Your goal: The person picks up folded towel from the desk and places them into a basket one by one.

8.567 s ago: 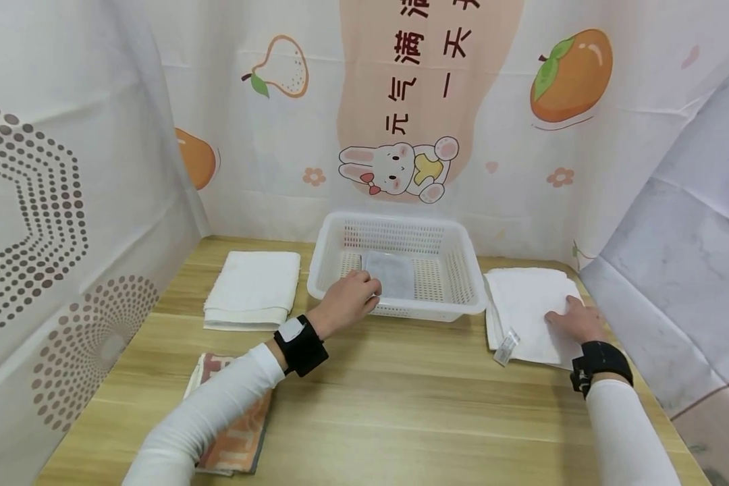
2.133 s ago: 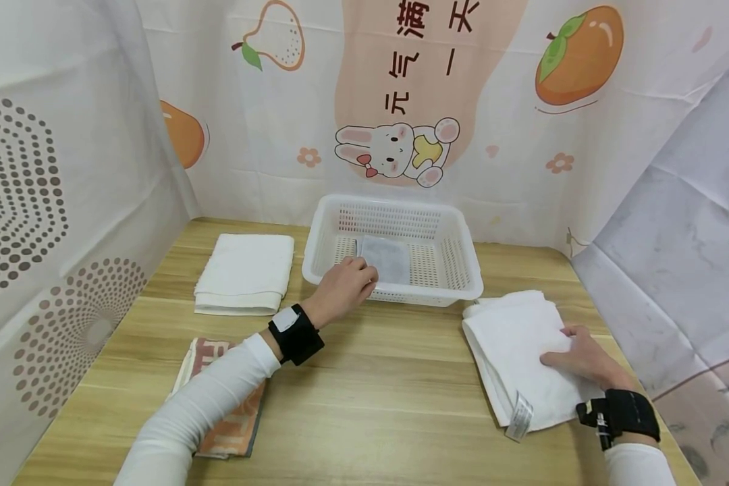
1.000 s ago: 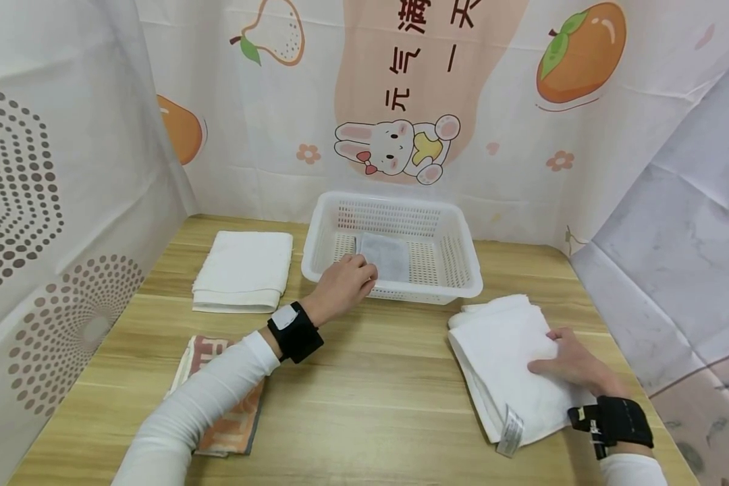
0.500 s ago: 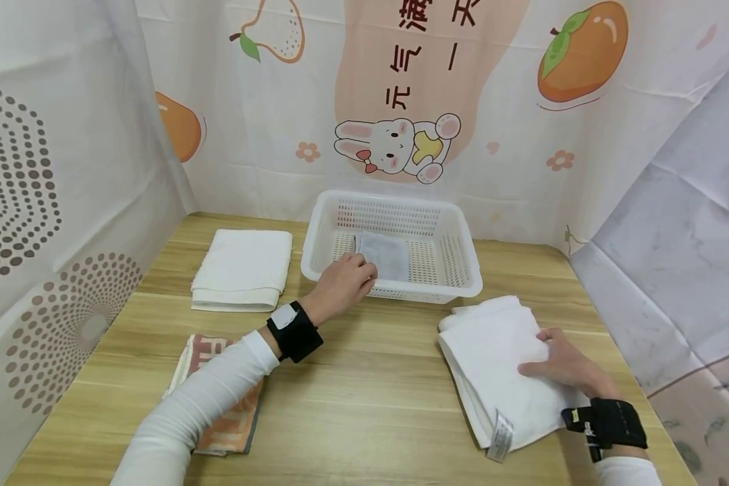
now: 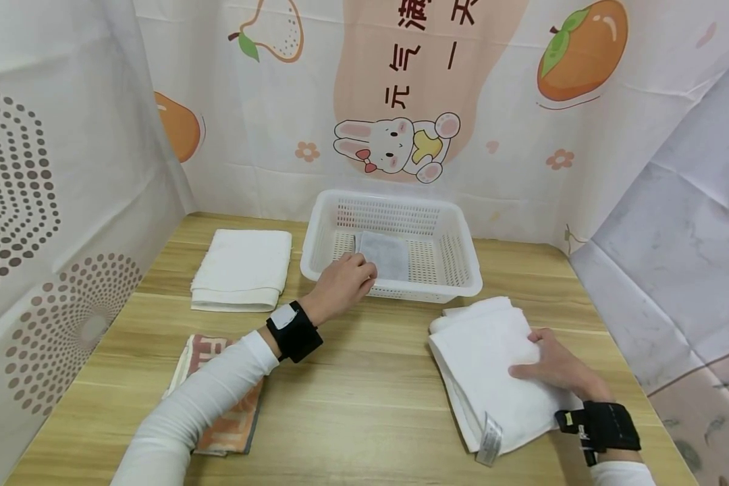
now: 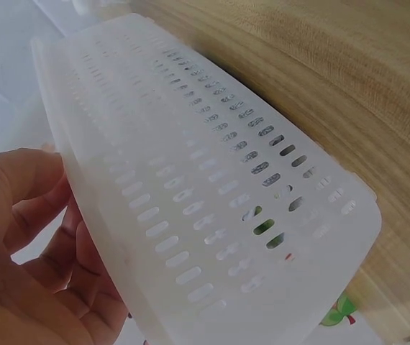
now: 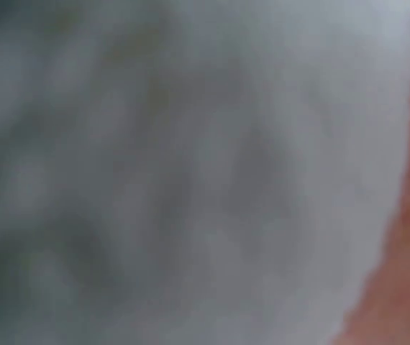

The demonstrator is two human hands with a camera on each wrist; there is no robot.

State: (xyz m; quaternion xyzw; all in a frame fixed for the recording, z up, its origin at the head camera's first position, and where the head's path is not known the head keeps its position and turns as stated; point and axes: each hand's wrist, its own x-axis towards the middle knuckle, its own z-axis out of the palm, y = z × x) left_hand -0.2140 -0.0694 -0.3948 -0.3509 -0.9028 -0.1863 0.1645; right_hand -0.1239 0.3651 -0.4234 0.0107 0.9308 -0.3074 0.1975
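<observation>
In the head view my left hand point(image 5: 343, 283) holds the near rim of a white perforated plastic basket point(image 5: 462, 253). The left wrist view shows its thumb and curled fingers at the rim of the basket point(image 6: 190, 172). A folded grey cloth point(image 5: 385, 255) lies inside. To the right, my right hand point(image 5: 555, 364) grips the right side of a folded white towel point(image 5: 480, 364), thumb on top and the other fingers partly hidden. A label tag point(image 5: 489, 440) hangs from the towel's near corner. White cloth point(image 7: 212, 172) fills the right wrist view, blurred.
Another folded white towel point(image 5: 243, 270) lies left of the basket on the wooden table point(image 5: 352, 418). A folded orange patterned towel point(image 5: 233, 425) is partly covered by my left forearm. Printed curtains point(image 5: 261, 135) stand behind and at the sides.
The right hand has brought the white towel leftward and nearer from its earlier place by the basket's right side, turning it somewhat. The left hand has stayed at the basket's rim.
</observation>
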